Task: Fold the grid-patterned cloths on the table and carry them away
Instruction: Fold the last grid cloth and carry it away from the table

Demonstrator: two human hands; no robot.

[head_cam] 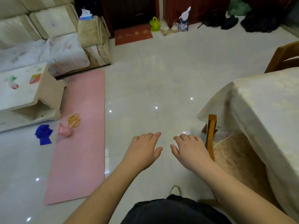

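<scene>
No grid-patterned cloth shows in this view. My left hand (144, 149) and my right hand (189, 149) are stretched out side by side over the glossy tiled floor, palms down, fingers relaxed and holding nothing. A table under a cream tablecloth (267, 110) stands to the right of my right hand; the part of its top that I can see is bare. A wooden chair with a patterned cushion (229, 152) is pushed under its near corner, just right of my right hand.
A pink mat (80, 143) lies on the floor at left, with a pink cup (63, 130) and yellow bands (74, 120) on it. A blue object (43, 134), a low white coffee table (22, 94) and a sofa (48, 38) stand further left. Bags and a red doormat (133, 35) sit by the far doors.
</scene>
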